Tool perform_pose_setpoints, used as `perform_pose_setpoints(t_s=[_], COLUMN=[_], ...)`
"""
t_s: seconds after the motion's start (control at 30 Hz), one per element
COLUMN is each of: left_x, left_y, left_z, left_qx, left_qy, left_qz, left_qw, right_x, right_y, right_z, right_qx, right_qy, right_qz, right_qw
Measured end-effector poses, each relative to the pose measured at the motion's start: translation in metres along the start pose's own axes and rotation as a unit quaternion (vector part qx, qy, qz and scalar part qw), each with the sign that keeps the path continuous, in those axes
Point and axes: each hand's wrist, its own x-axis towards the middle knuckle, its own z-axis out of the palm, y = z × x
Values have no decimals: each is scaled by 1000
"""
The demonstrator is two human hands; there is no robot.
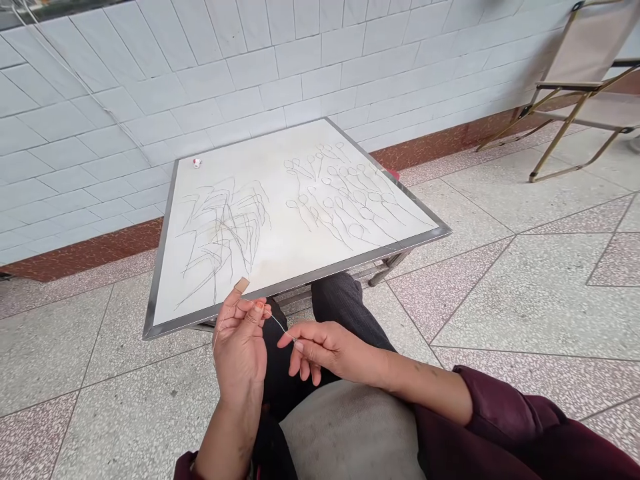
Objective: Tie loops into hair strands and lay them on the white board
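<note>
A thin wire [278, 321] stretches between my two hands, in front of the table's near edge. My left hand [243, 337] pinches it between thumb and fingers, and a strand hangs down along the hand's left side. One left finger carries a tan bandage-like wrap [242, 285]. My right hand [320, 350] pinches the other end between thumb and index finger, its other fingers curled loosely. On the white table lie a loose pile of bent wires [225, 223] at left and several wires with looped ends [340, 193] at right.
The white table [270, 267] has a grey metal rim and stands against a tiled wall [280, 63]. A small red-and-white object [197, 163] sits at its far left corner. A folding chair [575, 93] stands at the right on the stone floor [500, 293].
</note>
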Motion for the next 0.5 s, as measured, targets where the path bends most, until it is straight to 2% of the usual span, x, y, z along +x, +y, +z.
perform_pose_setpoints(t_s=[0.3, 0.5], left_x=[2, 3], left_y=[-1, -6], left_z=[-7, -8], left_qx=[-5, -22], left_qy=[25, 33], left_qz=[9, 5], left_qw=[1000, 999], right_x=[-9, -12], right_y=[6, 12], right_z=[2, 4], right_qx=[-63, -89], right_qy=[9, 47], right_qz=[18, 11], right_qw=[998, 995])
